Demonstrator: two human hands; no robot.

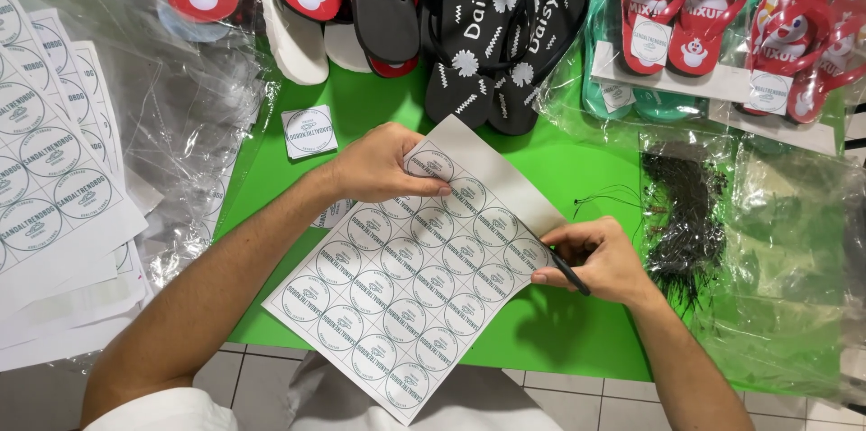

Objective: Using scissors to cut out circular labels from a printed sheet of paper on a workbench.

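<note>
A white sheet of round printed labels [410,291] lies tilted on the green table [550,332], its near corner hanging over the table's front edge. My left hand [379,165] presses down on the sheet's upper part, fingertips on a label. My right hand [600,260] rests at the sheet's right edge, shut on a thin black tool [570,274] whose tip touches the edge of the sheet.
Stacks of label sheets [45,178] lie at the left under clear bags. Black [492,25], red [681,3] and teal sandals line the back. One cut label [309,131] lies behind my left hand. A bag of black ties [681,215] sits right.
</note>
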